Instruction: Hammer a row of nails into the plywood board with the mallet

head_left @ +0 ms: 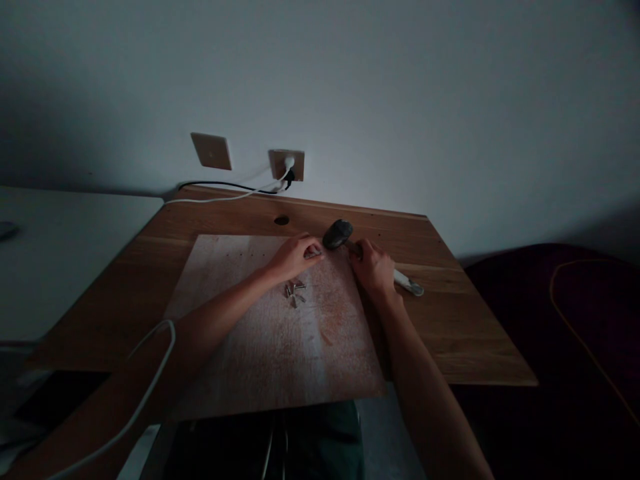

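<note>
My right hand [374,268] is wrapped round the handle of a rubber mallet [338,233]. Its black head is raised at the far right corner of a thin wooden board [250,347], and the pale handle end sticks out past my wrist. Just left of the mallet head, my left hand [300,257] is closed in a pinch over the board's far part. Whatever sits between those fingers is too small and dark to make out. Several short metal nails or screws [295,291] lie loose on the board, nearer to me than my left hand.
Under the board is a wooden table [450,333] with a round cable hole [281,220]. Behind it, cords run from a wall socket [287,165]. A white surface [65,260] adjoins on the left. A white cable [150,393] passes across my left arm. Dark fabric [565,313] lies right.
</note>
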### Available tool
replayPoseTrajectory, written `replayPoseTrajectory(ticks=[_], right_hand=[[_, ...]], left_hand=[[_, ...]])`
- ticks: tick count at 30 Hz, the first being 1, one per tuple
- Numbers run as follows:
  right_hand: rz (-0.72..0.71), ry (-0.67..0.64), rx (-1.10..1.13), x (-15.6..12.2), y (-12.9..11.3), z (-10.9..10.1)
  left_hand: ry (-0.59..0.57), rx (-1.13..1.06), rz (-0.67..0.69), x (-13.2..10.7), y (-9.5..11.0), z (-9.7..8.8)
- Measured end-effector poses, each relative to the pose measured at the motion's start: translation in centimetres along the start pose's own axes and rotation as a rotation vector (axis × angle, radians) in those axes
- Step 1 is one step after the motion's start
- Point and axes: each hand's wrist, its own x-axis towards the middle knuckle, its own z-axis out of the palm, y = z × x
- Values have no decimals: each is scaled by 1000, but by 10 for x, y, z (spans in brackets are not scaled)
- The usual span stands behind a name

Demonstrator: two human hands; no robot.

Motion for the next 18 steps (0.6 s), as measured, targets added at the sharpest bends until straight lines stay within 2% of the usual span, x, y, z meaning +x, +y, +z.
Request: replayPoseTrajectory(ticks=[18], right_hand=[[19,-14,-14,1,0,2]], left_hand=[[-20,41,33,0,1,-2]])
